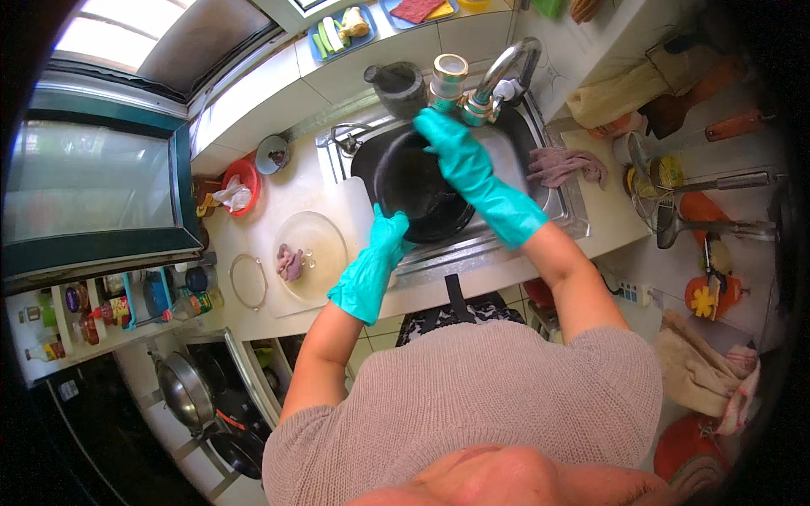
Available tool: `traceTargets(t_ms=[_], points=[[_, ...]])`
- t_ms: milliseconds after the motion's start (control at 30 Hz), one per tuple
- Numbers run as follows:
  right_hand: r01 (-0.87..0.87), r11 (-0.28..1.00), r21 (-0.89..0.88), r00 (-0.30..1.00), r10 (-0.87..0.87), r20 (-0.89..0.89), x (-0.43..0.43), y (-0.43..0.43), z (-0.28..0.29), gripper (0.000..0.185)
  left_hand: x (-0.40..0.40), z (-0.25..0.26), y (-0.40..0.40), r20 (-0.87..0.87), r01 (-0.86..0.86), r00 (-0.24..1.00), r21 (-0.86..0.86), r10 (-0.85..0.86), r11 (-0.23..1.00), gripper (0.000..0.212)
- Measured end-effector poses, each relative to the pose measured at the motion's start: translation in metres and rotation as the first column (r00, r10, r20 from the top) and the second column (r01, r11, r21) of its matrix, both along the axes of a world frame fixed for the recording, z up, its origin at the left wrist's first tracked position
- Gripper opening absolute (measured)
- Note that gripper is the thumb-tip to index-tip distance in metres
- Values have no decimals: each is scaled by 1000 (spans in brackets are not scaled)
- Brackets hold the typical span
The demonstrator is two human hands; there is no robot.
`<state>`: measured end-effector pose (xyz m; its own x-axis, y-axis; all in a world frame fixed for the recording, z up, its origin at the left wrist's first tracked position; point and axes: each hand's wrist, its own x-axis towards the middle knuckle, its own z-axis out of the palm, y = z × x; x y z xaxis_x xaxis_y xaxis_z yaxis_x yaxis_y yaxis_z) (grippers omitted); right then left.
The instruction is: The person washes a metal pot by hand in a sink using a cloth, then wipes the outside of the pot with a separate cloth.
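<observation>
A black round pot [414, 183] sits tilted in the steel sink [516, 161]. My left hand [385, 234], in a teal rubber glove, grips the pot's near left rim. My right hand [454, 148], gloved the same way, is over the pot's far right side, close to the tap's brass-coloured fitting [476, 109]. Its fingers point away from me; whatever lies under them is hidden. The curved chrome tap [511, 54] rises behind the sink. A pinkish cloth [566, 167] lies on the sink's right edge.
Behind the sink stands a stone mortar with pestle [400, 88]. To the left lie a round glass lid [326, 243] with a crumpled purplish cloth [290, 262], a red bowl [250, 183] and a small bowl [269, 163]. Ladles and strainers [721, 228] hang at right.
</observation>
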<state>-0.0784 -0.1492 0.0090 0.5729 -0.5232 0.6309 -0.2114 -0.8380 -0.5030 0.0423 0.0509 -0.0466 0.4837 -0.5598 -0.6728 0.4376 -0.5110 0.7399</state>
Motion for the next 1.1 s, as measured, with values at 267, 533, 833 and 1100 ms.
traceTargets(t_ms=[267, 533, 833, 1100], points=[[217, 911, 351, 974, -226, -15, -1, -18, -55, 26, -34, 27, -8, 365, -161, 924, 96, 115, 982, 81], [55, -154, 987, 989, -129, -75, -45, 65, -131, 48, -5, -45, -12, 477, -130, 852, -210, 218, 969, 81], [-211, -259, 942, 916, -388, 99, -75, 59, -154, 41, -15, -34, -5, 672, 28, 734, -169, 95, 985, 85], [-428, -264, 864, 796, -564, 222, -60, 42, -119, 28, -14, 44, 25, 771, 298, 589, 71, -242, 952, 95]])
